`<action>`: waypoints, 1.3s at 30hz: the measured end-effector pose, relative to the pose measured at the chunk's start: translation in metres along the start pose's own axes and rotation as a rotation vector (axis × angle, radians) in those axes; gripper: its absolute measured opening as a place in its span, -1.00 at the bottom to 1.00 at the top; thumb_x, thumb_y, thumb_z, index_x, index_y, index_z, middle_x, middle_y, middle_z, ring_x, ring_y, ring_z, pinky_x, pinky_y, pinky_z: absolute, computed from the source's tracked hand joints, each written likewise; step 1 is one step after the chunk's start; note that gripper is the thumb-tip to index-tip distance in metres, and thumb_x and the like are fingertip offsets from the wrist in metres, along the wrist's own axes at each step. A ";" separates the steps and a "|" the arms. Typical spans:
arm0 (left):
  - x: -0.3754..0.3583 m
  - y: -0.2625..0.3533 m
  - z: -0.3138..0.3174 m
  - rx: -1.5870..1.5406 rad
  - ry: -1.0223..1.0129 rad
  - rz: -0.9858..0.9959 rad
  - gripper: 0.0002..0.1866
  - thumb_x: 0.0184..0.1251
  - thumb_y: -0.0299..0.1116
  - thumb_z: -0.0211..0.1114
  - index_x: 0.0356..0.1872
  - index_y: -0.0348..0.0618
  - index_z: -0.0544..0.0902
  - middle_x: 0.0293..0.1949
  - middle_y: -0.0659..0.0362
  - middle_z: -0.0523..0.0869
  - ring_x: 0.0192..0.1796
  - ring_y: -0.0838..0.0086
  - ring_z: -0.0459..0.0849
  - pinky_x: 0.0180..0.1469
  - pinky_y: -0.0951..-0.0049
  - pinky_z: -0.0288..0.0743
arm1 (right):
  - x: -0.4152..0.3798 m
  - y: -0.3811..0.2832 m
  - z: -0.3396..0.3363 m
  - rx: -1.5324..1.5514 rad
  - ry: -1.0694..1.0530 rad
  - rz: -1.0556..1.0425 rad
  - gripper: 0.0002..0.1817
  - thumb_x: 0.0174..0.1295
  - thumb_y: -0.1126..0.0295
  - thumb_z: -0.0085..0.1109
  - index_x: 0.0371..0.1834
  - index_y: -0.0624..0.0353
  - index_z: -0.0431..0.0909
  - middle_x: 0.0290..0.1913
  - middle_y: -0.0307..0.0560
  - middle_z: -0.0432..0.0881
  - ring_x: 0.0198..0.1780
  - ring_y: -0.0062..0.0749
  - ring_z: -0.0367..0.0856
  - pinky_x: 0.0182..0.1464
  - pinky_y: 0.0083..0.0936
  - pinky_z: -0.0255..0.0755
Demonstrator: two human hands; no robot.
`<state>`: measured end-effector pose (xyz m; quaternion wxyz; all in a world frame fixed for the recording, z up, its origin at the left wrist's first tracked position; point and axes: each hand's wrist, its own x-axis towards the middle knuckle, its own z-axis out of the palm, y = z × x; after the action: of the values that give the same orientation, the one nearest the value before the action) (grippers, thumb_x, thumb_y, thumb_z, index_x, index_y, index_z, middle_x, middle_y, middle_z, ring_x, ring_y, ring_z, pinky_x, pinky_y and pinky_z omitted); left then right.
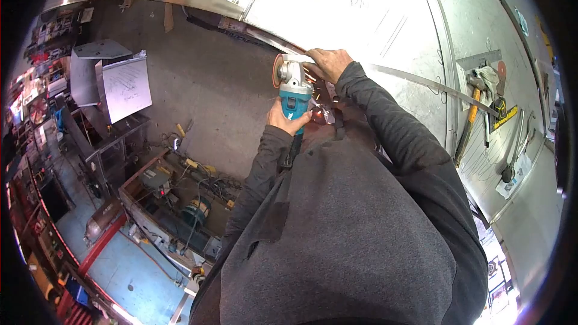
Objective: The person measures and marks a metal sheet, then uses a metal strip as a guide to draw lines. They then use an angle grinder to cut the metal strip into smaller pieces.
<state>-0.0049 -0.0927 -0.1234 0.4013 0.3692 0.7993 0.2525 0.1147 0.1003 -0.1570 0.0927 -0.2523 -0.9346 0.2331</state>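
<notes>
A teal-bodied angle grinder [294, 97] with a silver head is in the middle of the view. My left hand [286, 118] wraps around its body from below. At the head's left side, the reddish disc [278, 71] stands edge-on. My right hand [330, 64] is closed on a long, thin metal strip [418, 79], close to the strip's left end. That end lies across the top of the grinder head, by the disc. Orange sparks [310, 75] show between the grinder and my right hand. The exact contact point is hard to see.
To the right, a metal worktop [433, 126] carries a hammer [469, 121], a tape measure [499, 107], a square [480, 59] and a rag. At left stand bent sheet-metal pieces [127, 89]. Below them, a crate [135, 195] holds power tools and tangled cords on the floor.
</notes>
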 end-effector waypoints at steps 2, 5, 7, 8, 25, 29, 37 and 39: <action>-0.001 0.004 -0.001 -0.019 0.007 -0.010 -0.37 -0.16 -0.13 0.54 -0.08 -0.26 0.50 -0.26 0.03 0.68 -0.22 0.30 0.68 -0.08 0.29 0.53 | 0.000 0.001 0.002 0.000 -0.001 -0.008 -0.60 0.23 0.04 0.11 -0.05 0.12 0.51 -0.25 -0.06 0.68 -0.29 -0.19 0.68 -0.31 -0.34 0.56; -0.003 0.016 -0.004 -0.059 0.020 0.007 -0.38 -0.16 -0.13 0.53 -0.09 -0.28 0.50 -0.25 0.02 0.68 -0.22 0.29 0.68 -0.07 0.29 0.54 | 0.000 -0.001 0.000 -0.023 0.008 -0.012 -0.59 0.22 0.05 0.12 -0.04 0.11 0.51 -0.23 -0.07 0.67 -0.27 -0.20 0.68 -0.30 -0.34 0.56; 0.001 0.007 0.000 -0.055 0.025 0.013 -0.37 -0.16 -0.13 0.53 -0.09 -0.28 0.50 -0.25 0.02 0.68 -0.22 0.29 0.68 -0.08 0.29 0.54 | 0.000 0.001 0.001 -0.023 -0.022 -0.017 -0.59 0.23 0.08 0.11 -0.01 0.13 0.49 -0.22 -0.07 0.66 -0.24 -0.22 0.67 -0.27 -0.36 0.57; 0.001 0.006 0.000 -0.049 0.029 0.016 -0.36 -0.17 -0.13 0.54 -0.09 -0.29 0.50 -0.25 0.01 0.68 -0.22 0.29 0.68 -0.09 0.29 0.54 | 0.000 0.000 0.000 -0.020 -0.054 -0.021 -0.59 0.24 0.10 0.10 0.01 0.15 0.47 -0.21 -0.08 0.64 -0.20 -0.24 0.66 -0.24 -0.37 0.58; -0.021 -0.002 -0.147 -0.152 -0.094 0.314 -0.37 -0.14 -0.15 0.53 -0.06 -0.33 0.52 -0.22 0.00 0.68 -0.17 0.33 0.68 -0.07 0.37 0.51 | -0.004 -0.034 -0.043 0.064 0.056 -0.010 -0.59 0.21 -0.01 0.12 -0.15 0.11 0.52 -0.36 -0.01 0.64 -0.38 -0.11 0.65 -0.36 -0.30 0.51; 0.000 0.000 -0.177 0.167 0.014 0.487 -0.33 -0.28 -0.17 0.53 -0.06 -0.23 0.50 -0.33 -0.03 0.69 -0.24 0.14 0.72 -0.18 0.29 0.55 | -0.009 -0.061 -0.067 -0.040 0.124 0.055 -0.66 0.23 0.05 0.12 -0.17 0.10 0.52 -0.33 -0.07 0.63 -0.31 -0.17 0.64 -0.27 -0.31 0.50; 0.066 -0.016 -0.213 0.231 -0.323 0.815 -0.33 -0.27 -0.20 0.51 -0.02 -0.25 0.51 -0.28 -0.03 0.70 -0.21 0.20 0.73 -0.15 0.33 0.55 | -0.029 -0.079 -0.064 -0.481 0.281 0.090 -0.69 0.32 0.14 0.00 -0.05 0.11 0.50 -0.18 -0.18 0.57 -0.08 -0.32 0.55 0.04 -0.29 0.36; 0.071 -0.012 -0.215 0.176 -0.508 0.847 -0.31 -0.27 -0.21 0.51 0.00 -0.26 0.51 -0.25 -0.02 0.70 -0.19 0.24 0.73 -0.12 0.35 0.54 | -0.033 -0.085 -0.066 -0.385 0.236 0.167 -0.69 0.32 0.14 0.00 -0.06 0.12 0.50 -0.19 -0.17 0.57 -0.09 -0.32 0.55 0.04 -0.29 0.35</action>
<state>-0.2165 -0.0670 -0.0455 0.4129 0.7435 0.4746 0.2270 0.1257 0.0439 -0.0597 0.1319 -0.3673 -0.9203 0.0262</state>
